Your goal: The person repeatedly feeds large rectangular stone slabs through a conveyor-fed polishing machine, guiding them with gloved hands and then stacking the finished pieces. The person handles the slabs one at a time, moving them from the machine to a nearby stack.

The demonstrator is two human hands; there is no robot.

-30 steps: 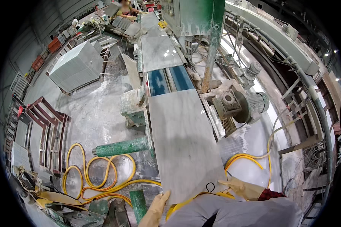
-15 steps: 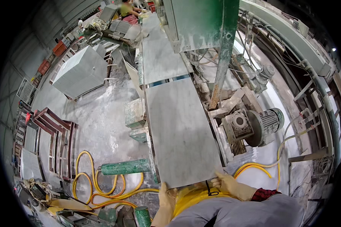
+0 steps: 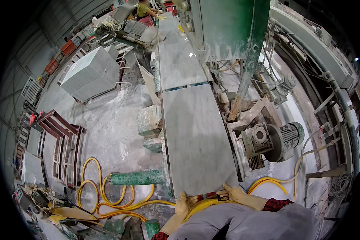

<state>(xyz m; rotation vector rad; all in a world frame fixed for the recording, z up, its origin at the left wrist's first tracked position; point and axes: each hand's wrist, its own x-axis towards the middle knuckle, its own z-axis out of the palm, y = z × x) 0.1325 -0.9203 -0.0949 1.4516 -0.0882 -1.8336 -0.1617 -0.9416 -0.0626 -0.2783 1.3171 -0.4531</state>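
Observation:
A grey, faintly veined stone slab (image 3: 200, 140) lies flat on a long conveyor line in front of me. At its near left corner, my left hand (image 3: 182, 206), in a pale glove, is closed on the edge with the thumb up and fingers partly below. My right hand (image 3: 235, 196), gloved too, grips the near edge close to the right corner, its fingers partly hidden under the slab. Beyond a narrow gap, a second grey slab (image 3: 182, 66) lies farther along the line. A yellow apron (image 3: 206, 203) shows between my hands.
A geared motor (image 3: 282, 140) and a green machine housing (image 3: 234, 32) flank the line's right side. Left are a green roller (image 3: 136, 177), yellow hoses (image 3: 93, 188), brown metal racks (image 3: 64, 148) and a stack of slabs (image 3: 90, 74). Another person (image 3: 145, 12) stands at the far end.
The gap between the two slabs has narrowed, the near slab having moved forward towards the far one. Both hands stay on its near edge. My view has shifted slightly left.

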